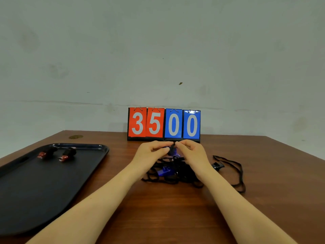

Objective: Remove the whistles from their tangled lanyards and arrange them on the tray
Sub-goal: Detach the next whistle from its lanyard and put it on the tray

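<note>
A black-framed flip scoreboard (163,124) stands at the wooden tabletop's far edge. Its two red cards read 3 and 5. Its two blue cards read 0 and 0

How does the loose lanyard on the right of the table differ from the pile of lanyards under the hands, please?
The loose lanyard lies alone in an open loop; the lanyard pile is a tangled heap. No whistle shows on the loose lanyard, only a black clip, while a blue whistle sits in the pile. Nothing touches the loose lanyard; the left hand and right hand work over the pile. Both are black cord on the table.
</note>
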